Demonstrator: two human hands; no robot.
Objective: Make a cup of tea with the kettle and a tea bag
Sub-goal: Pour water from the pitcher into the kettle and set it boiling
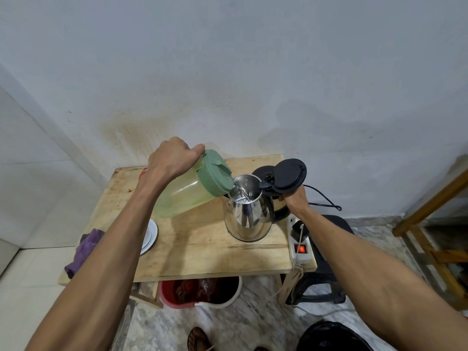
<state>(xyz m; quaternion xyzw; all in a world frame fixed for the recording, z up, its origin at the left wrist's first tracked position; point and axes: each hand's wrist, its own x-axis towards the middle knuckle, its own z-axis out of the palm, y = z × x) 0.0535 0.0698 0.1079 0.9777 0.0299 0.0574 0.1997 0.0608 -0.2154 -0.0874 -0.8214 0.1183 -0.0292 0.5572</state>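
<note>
A steel kettle (248,219) stands on the small wooden table (202,257), its black lid (288,176) flipped open and upright. My right hand (295,197) grips the kettle's black handle on its right side. My left hand (174,158) holds a pale green plastic jug (184,196) with a darker green lid, tilted to the right. A thin stream of water runs from the jug's spout into the kettle's mouth (244,192). No cup or tea bag is identifiable.
A white plate (150,235) and a purple cloth (84,249) lie at the table's left edge. A white power strip (300,239) with a lit red switch sits at the right edge. Below are a red-and-white bucket (202,291) and a black stool (326,274).
</note>
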